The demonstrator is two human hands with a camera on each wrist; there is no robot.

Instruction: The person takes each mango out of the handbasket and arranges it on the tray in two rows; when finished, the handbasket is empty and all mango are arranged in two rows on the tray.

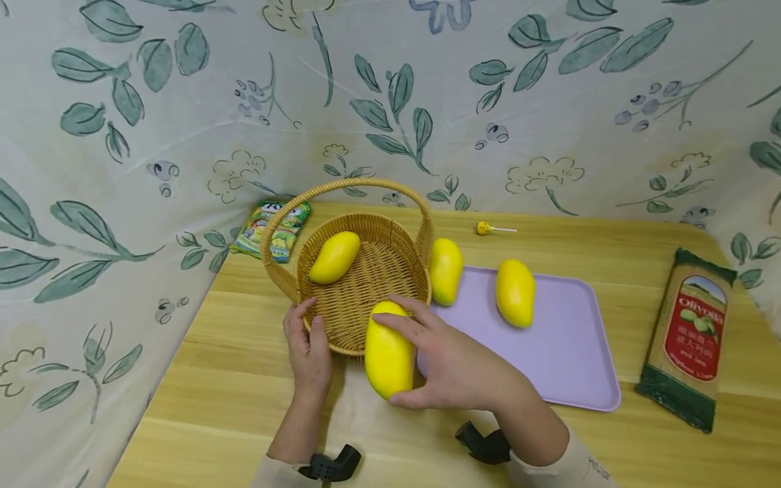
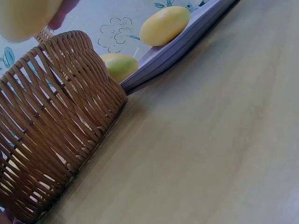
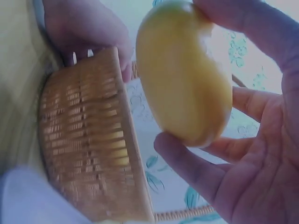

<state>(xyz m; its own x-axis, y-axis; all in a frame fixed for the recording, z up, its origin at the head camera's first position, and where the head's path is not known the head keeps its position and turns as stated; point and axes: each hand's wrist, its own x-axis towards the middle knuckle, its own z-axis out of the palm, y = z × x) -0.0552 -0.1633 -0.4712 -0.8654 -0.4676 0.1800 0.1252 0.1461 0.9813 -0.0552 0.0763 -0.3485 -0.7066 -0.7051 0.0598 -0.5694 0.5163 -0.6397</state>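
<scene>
A yellow mango [image 1: 389, 352] is held up by my right hand [image 1: 454, 359], with thumb and fingers at its two ends, over the near edge of the wicker basket [image 1: 360, 308]. In the right wrist view the same mango [image 3: 182, 74] appears close up, apart from the basket's rim. My left hand [image 1: 310, 349] grips the basket's rim at the near left. Inside the basket, towards the back left, lies another mango [image 1: 335, 257].
A lilac tray [image 1: 567, 352] sits right of the basket, with one mango [image 1: 515, 293] on it and another mango [image 1: 447, 271] by its back left corner. Around them are a lollipop [image 1: 485, 228], a green snack bag [image 1: 273, 230] and an Olivoilà pasta pack [image 1: 689, 339].
</scene>
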